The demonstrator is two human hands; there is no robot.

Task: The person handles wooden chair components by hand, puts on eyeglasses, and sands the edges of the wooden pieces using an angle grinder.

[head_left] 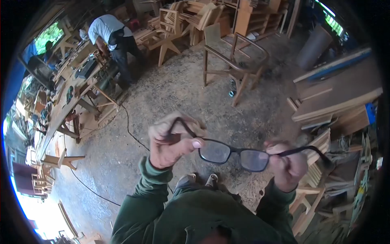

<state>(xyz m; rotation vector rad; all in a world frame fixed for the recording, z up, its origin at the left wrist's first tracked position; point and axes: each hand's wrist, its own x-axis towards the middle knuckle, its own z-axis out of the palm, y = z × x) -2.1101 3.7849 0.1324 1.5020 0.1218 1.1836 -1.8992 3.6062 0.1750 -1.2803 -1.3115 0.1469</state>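
Observation:
A pair of dark-framed eyeglasses (235, 151) is held up in front of my body, its lenses hazy against the floor behind. My left hand (172, 140) pinches the frame near the hinge on the left side, thumb in front and fingers behind. On the other side, my right hand (287, 162) grips the frame by its right hinge. Both temples are unfolded; the right one reaches out past my right hand. Green sleeves cover both of my arms.
A wooden chair frame (235, 61) stands ahead on the dusty floor (170, 93). At the left, another person (111, 34) bends over a long workbench (61, 107). A black cord (128, 122) crosses the floor. Wooden boards (337, 101) are stacked at right.

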